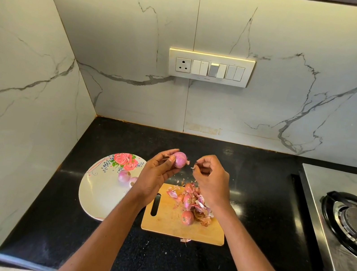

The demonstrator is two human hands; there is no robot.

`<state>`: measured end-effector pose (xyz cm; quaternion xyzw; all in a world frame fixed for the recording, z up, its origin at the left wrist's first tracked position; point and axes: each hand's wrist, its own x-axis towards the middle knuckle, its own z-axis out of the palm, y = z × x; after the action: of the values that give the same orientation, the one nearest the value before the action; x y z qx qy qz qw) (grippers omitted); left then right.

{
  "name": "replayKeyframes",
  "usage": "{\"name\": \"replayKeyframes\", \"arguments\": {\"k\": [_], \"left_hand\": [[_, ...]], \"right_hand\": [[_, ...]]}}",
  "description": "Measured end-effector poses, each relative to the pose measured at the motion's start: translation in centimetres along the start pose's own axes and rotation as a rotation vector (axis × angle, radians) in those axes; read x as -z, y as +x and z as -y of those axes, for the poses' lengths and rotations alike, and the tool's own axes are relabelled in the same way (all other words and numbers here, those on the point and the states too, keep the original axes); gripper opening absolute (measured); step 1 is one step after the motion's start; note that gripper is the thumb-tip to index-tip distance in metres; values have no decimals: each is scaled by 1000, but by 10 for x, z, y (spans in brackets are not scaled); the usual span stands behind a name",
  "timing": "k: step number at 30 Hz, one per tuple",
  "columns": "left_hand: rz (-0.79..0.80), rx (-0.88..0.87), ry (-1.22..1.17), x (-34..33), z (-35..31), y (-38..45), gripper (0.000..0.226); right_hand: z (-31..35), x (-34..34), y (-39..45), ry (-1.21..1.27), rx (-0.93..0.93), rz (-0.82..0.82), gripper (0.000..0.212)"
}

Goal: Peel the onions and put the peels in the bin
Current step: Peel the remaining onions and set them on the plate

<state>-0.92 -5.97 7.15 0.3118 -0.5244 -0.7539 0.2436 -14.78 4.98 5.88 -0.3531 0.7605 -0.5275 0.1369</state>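
My left hand [156, 174] holds a small purple peeled onion [180, 159] in its fingertips above the counter. Just to its right, my right hand [211, 181] has its fingers curled and pinches a small scrap of peel [193, 167]. Below the hands lies a wooden cutting board [165, 223] with a heap of onion peels [196, 203] and unpeeled reddish onions [187, 217]. Two peeled onions [124, 176] sit on a white floral plate [97, 192] left of the board. No bin is in view.
Everything rests on a black counter [174, 265] in a corner of marble-look walls. A steel gas stove [346, 225] stands at the right. A switch panel [210, 67] is on the back wall. One loose peel [185, 240] lies at the board's front edge.
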Motion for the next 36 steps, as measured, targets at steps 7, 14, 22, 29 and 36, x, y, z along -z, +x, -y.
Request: {"name": "replayKeyframes", "arguments": {"k": [7, 14, 22, 29, 36], "left_hand": [[-18, 31, -43, 1, -1, -2, 31], [34, 45, -20, -1, -2, -3, 38], [36, 34, -60, 0, -6, -5, 52], [57, 56, -111, 0, -9, -5, 43], [71, 79, -75, -1, -7, -2, 30]], "right_hand": [[4, 1, 3, 100, -57, 144, 20], [16, 1, 3, 369, -139, 126, 18], [8, -2, 7, 227, -112, 101, 10], [7, 5, 10, 155, -75, 195, 15], [12, 6, 12, 381, -137, 176, 22]]}}
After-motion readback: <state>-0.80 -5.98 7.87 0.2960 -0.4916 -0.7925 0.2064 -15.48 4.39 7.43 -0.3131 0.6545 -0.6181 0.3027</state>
